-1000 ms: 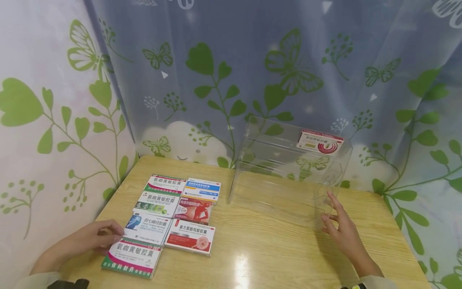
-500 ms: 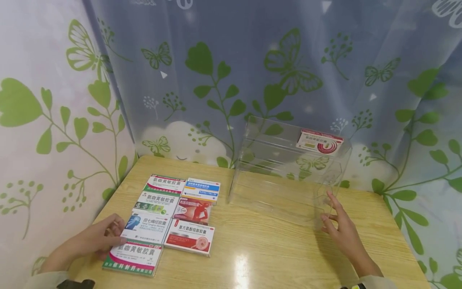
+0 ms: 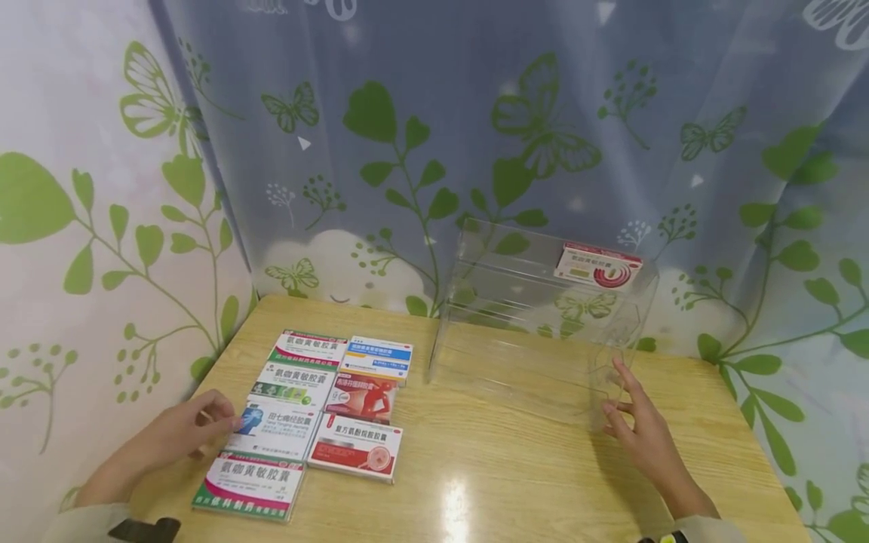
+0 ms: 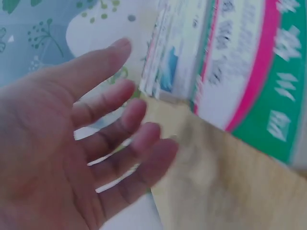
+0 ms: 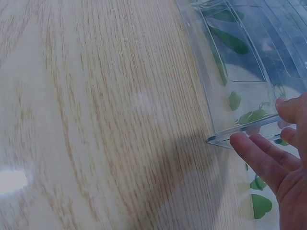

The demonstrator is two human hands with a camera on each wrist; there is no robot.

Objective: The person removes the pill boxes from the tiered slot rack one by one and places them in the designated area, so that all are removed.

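Note:
Medicine boxes lie flat in two columns on the table's left. My left hand (image 3: pixel 183 434) is beside the left column, fingers loosely bent and holding nothing. Its thumb is close to the white box with a blue head picture (image 3: pixel 274 430); the left wrist view shows the hand apart from the boxes. In front of that box lies a pink-and-green capsule box (image 3: pixel 250 486). My right hand (image 3: pixel 641 426) is at the right side of a clear tiered display rack (image 3: pixel 516 362), fingertips at its side panel (image 5: pixel 249 127). On the rack's top tier, at the right, stands a red-and-white capsule box (image 3: pixel 597 268).
Further left-column boxes are a green-and-white one (image 3: pixel 288 383) and another pink-and-green one (image 3: pixel 308 349). Beside them lie a blue-and-white box (image 3: pixel 379 358), a red box (image 3: pixel 363 396) and a red-and-white box (image 3: pixel 356 446). A patterned curtain (image 3: pixel 407 151) hangs behind the wooden table (image 3: pixel 529 483).
My left hand has shifted down, then slightly back up, along the left edge of the boxes, near the two front ones. The right hand stays at the rack. The head view has shifted slightly.

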